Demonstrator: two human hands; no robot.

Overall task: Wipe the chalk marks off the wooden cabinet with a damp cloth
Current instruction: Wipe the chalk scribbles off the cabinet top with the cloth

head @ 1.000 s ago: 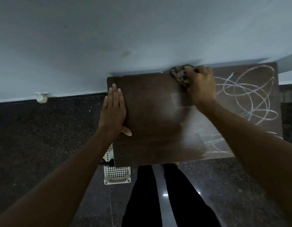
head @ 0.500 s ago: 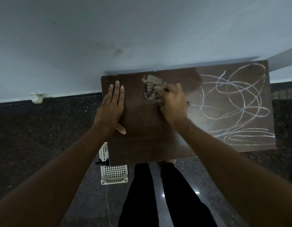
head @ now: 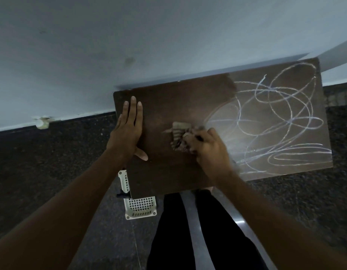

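A wooden cabinet (head: 168, 106) is seen from above. The left hand (head: 129, 131) is laid flat near its edge, fingers straight and together, probably to steady it. Close beside it, the right hand (head: 209, 149) is curled round a bunched cloth (head: 178, 137), which is pressed onto the wood for wiping. Looping chalk marks (head: 275, 117) are spread beyond the right hand, away from the left. Below the left hand, a white lattice basket (head: 140, 209) is half hidden by the cabinet; its contents cannot be told.

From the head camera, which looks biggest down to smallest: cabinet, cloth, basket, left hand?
1. cabinet
2. left hand and basket: look alike, and the basket is partly hidden
3. cloth
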